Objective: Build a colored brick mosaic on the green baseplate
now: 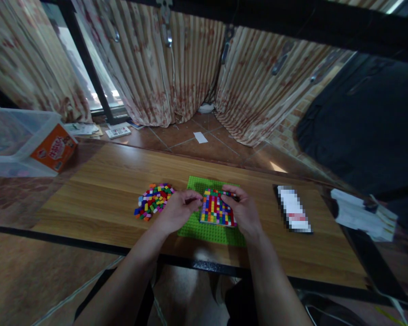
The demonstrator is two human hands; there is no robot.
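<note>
A rectangular panel of multicoloured toy bricks (215,209) lies on a green studded baseplate (193,233). At the panel's left edge, my left hand (178,209) is closed in a pinch, with a small pink brick at its fingertips. My right hand (243,210) curls over the panel's upper right part, thumb and fingers resting on the bricks; it covers that corner. A pile of loose coloured bricks (154,199) lies left of the baseplate, partly behind my left hand.
The wooden table (105,194) bears a pixelated black-and-white object (294,209) on the right. A clear plastic box (23,131) with an orange label stands at the far left. Papers (363,215) lie beyond the right end. Striped curtains (190,68) hang behind the table.
</note>
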